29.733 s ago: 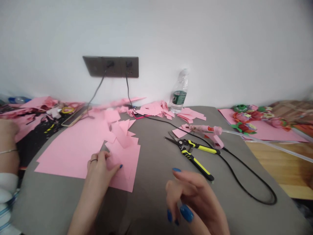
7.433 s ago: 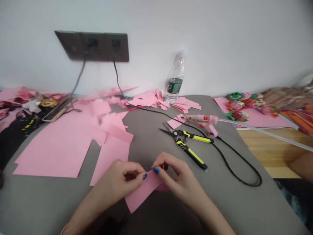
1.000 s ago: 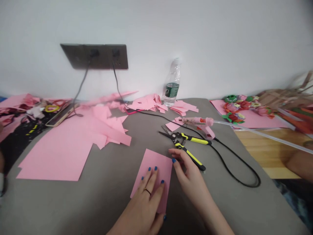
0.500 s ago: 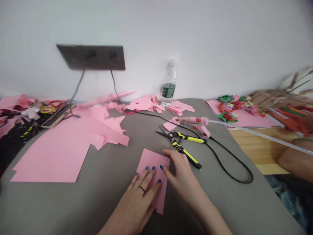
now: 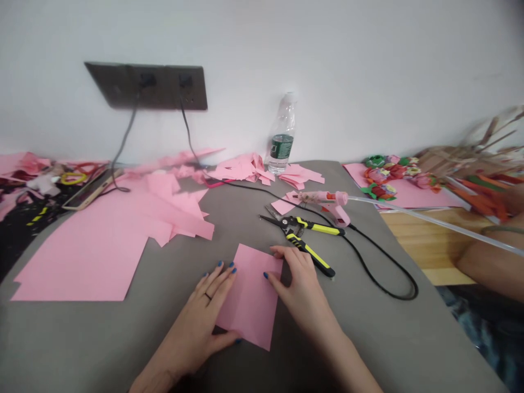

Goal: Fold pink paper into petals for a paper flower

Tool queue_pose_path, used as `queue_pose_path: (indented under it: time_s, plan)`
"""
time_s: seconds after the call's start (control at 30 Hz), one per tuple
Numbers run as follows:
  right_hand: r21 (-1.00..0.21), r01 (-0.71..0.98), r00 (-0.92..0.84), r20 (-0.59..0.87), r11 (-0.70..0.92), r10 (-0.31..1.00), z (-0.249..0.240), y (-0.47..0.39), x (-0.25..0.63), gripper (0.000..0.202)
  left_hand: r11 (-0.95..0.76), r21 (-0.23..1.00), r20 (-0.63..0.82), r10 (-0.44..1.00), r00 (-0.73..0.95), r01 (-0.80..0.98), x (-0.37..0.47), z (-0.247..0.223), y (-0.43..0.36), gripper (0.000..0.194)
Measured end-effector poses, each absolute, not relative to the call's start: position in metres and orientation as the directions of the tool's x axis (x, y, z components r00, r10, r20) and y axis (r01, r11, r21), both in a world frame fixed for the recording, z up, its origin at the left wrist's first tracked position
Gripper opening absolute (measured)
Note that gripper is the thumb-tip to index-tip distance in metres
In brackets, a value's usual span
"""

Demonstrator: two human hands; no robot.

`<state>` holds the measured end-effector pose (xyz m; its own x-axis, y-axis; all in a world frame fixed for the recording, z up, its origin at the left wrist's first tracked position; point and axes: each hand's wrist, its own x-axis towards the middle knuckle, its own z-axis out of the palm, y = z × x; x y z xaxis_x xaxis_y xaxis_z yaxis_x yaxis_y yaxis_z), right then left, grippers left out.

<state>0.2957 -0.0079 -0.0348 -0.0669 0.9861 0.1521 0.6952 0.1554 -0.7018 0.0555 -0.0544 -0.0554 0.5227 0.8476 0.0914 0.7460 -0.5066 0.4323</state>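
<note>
Left hand (image 5: 196, 319) lies spread along the left edge of a rectangular pink paper sheet (image 5: 251, 297), while the right hand (image 5: 302, 284) curves over its upper right corner, thumb and forefinger apart. Between the hands, the sheet rests on the grey tabletop (image 5: 77, 338).

Paper sheet (image 5: 250, 297) before pliers (image 5: 298, 243), bottle (image 5: 281, 144) behind

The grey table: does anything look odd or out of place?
Only untidiness: pink scraps lie heaped by the wall, the pliers lie open near the right hand, and the glue gun has a long stick jutting past the edge of the table. The sheet under that hand seems untorn.
</note>
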Motion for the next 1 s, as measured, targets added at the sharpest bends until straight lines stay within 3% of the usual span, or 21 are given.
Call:
queue_pose_path:
  time_s: [0.53,0.63,0.73,0.83,0.93,1.0]
  plan:
    - [-0.809,0.578,-0.104,0.053,0.104,0.993,-0.030,-0.011,0.299,0.032,-0.547,0.384,0.137,0.831,0.540,0.744,0.059,-0.053,-0.055,0.069]
    - [-0.888,0.452,-0.141,0.017,0.079,0.990,-0.025,-0.016,0.293,0.031,-0.535,0.360,0.127,0.839,0.528,0.764,0.062,-0.054,-0.057,0.071]
    - [-0.975,0.221,-0.183,-0.018,0.023,0.983,-0.023,-0.018,0.287,0.039,-0.529,0.318,0.130,0.846,0.516,0.787,0.065,-0.056,-0.060,0.073]
    - [-0.996,0.086,-0.105,-0.023,-0.014,0.994,-0.025,-0.015,0.287,0.050,-0.526,0.288,0.160,0.850,0.502,0.800,0.072,-0.057,-0.061,0.071]
    - [-0.980,0.199,-0.051,-0.016,-0.006,0.999,-0.028,-0.009,0.291,0.038,-0.488,0.269,0.187,0.872,0.453,0.830,0.085,-0.058,-0.064,0.068]
    - [-0.937,0.339,-0.078,0.064,0.087,0.995,-0.029,-0.006,0.293,0.028,-0.444,0.266,0.199,0.894,0.402,0.856,0.095,-0.057,-0.066,0.068]
